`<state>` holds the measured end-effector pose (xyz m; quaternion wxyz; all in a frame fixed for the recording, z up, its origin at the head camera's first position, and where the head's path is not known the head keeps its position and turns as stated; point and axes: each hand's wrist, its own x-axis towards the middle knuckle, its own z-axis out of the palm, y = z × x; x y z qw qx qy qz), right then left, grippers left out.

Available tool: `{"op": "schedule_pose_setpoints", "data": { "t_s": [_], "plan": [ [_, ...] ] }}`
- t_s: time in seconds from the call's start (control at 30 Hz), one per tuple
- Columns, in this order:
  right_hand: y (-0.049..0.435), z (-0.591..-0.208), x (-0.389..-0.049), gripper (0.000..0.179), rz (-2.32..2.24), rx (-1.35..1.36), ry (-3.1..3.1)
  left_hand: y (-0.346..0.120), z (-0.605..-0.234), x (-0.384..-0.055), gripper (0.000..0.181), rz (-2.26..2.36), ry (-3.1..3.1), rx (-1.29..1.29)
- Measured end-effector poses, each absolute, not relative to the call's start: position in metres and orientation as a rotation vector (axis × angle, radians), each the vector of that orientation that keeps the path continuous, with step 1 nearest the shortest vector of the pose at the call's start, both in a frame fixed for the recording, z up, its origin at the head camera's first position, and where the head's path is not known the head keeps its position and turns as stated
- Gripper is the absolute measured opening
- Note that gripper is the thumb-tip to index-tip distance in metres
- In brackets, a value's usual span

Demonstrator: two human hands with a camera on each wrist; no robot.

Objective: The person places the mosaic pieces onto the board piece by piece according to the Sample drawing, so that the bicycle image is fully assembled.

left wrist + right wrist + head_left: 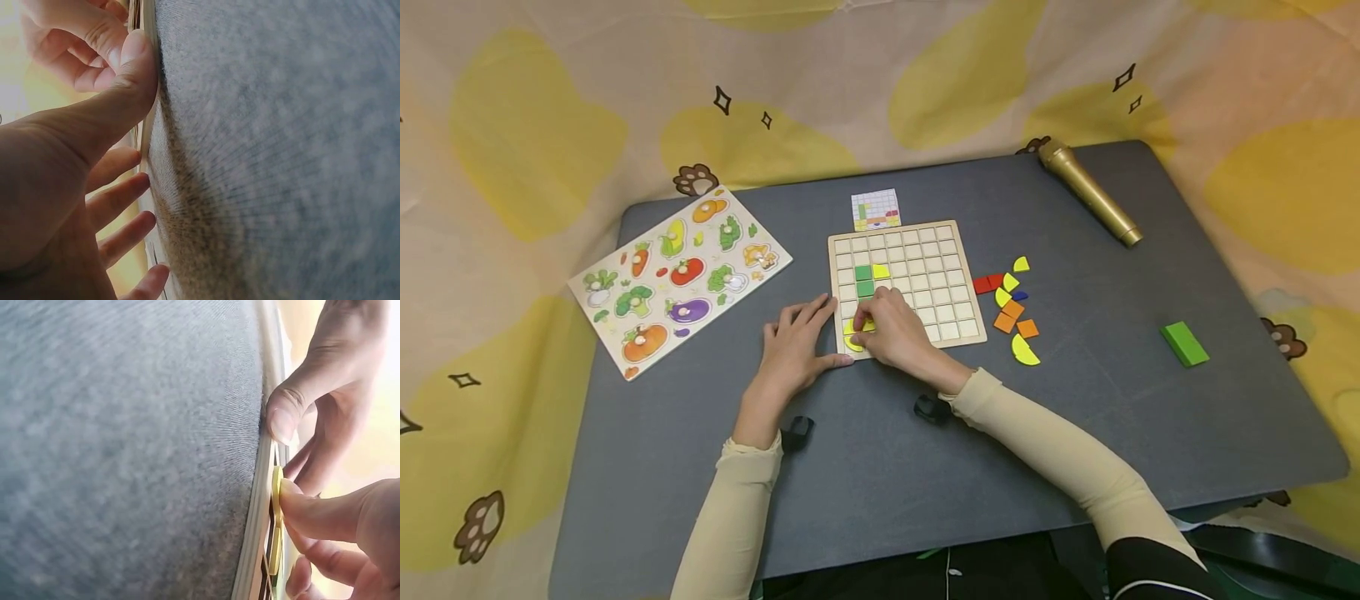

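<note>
A square wooden grid board (931, 292) lies on the table. My left hand (792, 350) rests at its lower left corner, thumb on the near edge and fingers along the left side. In the left wrist view, that thumb (134, 75) presses the board's rim. My right hand (898, 333) is over the lower left cells, its thumb and fingers pinching a yellow curved tile (277, 487) at the board's surface. Other yellow tiles beside it are partly hidden by the fingers. Two green square tiles (864, 281) and a yellow tile (881, 271) sit in cells higher up.
A pattern card (876, 208) touches the board's far edge. Loose red, orange, blue and yellow tiles (1026, 350) lie to its right. A vegetable puzzle board (655, 287) is at left, a gold microphone (1090, 193) at far right, a green block (1184, 343) near the right edge.
</note>
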<state>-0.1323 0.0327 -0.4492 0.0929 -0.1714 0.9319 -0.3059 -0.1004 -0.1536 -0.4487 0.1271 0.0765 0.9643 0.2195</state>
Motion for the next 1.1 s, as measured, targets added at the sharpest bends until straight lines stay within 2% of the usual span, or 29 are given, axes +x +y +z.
{"op": "schedule_pose_setpoints", "data": {
  "t_s": [0.27, 0.73, 1.1],
  "plan": [
    [0.057, -0.447, -0.126, 0.023, -0.909, -0.465, 2.776, -0.153, -0.450, -0.101, 0.100, 0.638, 2.805, 0.215],
    [0.161, -0.438, -0.103, 0.039, -0.863, -0.186, 2.812, -0.153, -0.450, -0.100, 0.102, 0.650, 2.793, 0.223],
    [0.217, -0.421, -0.083, 0.028, -0.648, -0.011, 2.964, -0.152, -0.448, -0.102, 0.103, 0.634, 2.790, 0.220]
  ]
}}
